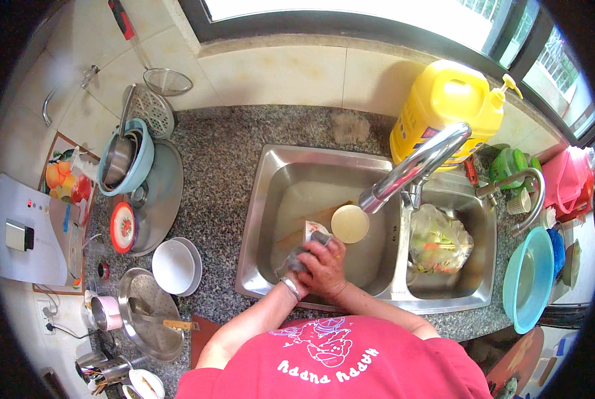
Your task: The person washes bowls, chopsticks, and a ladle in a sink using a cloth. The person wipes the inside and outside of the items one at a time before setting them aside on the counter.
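Observation:
Over the left basin of a stainless steel double sink (pixel 253 209), my right hand (pixel 326 264) closes around a wet grey cloth (pixel 297 260). The cloth presses against a small white bowl with a coloured pattern (pixel 313 228). My left hand (pixel 297 280), with a bangle at its wrist, meets the right one there; its fingers are mostly hidden by the cloth and the right hand. Just beyond the hands, a round cream-coloured dish (pixel 350 224) sits in cloudy water. Several wooden chopsticks (pixel 327 211) lie in the water beside it.
A chrome faucet (pixel 412 169) arches over the sink. The right basin holds a plastic bag of greens (pixel 440 239). A yellow detergent jug (pixel 442 109) stands behind. Stacked white bowls (pixel 173 267) and a perforated steel tray (pixel 150 319) are left; a blue basin (pixel 527 279) is right.

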Tool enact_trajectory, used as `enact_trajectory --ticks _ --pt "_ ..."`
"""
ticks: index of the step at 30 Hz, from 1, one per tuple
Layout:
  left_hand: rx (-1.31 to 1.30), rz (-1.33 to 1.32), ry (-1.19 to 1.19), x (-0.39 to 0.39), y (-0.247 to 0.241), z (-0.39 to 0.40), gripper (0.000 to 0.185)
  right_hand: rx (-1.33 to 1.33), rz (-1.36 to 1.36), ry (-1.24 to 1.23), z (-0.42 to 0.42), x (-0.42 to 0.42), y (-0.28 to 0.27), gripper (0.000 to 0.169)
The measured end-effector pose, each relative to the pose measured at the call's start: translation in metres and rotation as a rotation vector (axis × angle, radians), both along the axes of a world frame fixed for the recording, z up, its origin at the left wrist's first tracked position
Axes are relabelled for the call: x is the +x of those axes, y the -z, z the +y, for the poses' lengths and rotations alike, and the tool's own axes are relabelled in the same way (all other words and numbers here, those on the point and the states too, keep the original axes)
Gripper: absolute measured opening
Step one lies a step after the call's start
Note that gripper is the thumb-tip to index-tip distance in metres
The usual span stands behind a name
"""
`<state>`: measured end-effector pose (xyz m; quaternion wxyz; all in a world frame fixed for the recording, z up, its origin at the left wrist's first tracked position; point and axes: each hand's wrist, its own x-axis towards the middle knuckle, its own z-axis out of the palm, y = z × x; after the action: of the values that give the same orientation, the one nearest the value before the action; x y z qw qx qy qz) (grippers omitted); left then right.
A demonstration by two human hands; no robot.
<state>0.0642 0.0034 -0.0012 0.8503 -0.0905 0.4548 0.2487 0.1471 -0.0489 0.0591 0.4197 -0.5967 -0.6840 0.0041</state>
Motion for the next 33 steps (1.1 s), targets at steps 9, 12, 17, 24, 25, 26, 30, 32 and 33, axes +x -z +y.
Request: enact_trajectory --ticks 9,12,17,24,25,26,30,32,33 --pt "0.317 0.07 0.45 -0.022 -0.02 0.004 0.022 -0.173 0.437 0.138 0.04 0.018 -0.016 0.02" --pt "0.369 0.186 0.574 -0.016 -0.045 -0.005 0.03 -0.467 0.728 0.237 0.048 0.042 -0.016 0.021" --pt "0.346 -0.068 0.694 -0.024 -0.041 -0.005 0.03 -0.695 1.413 -0.1 0.045 0.078 0.011 0.024" --pt "0.362 -0.036 0.727 -0.023 -0.039 -0.011 0.036 -0.849 1.821 -0.202 0.023 0.071 0.084 0.023" --pt "0.328 -0.006 0.699 -0.019 -0.04 -0.01 0.039 -0.864 1.869 -0.267 0.02 0.063 0.079 0.023" --pt "0.294 0.024 0.671 -0.014 -0.042 -0.009 0.042 -0.902 2.175 -0.24 0.013 0.052 0.071 0.018" --pt "0.372 0.018 0.445 -0.002 -0.043 -0.006 0.049 -0.627 2.027 -0.226 0.004 0.034 0.053 0.017" --pt "0.45 0.085 0.332 -0.003 -0.016 -0.007 0.049 -0.594 2.161 -0.261 0.003 0.033 0.05 0.016" --pt "0.487 0.117 0.271 -0.002 -0.006 -0.008 0.049 -0.575 2.184 -0.29 0.003 0.031 0.051 0.018"
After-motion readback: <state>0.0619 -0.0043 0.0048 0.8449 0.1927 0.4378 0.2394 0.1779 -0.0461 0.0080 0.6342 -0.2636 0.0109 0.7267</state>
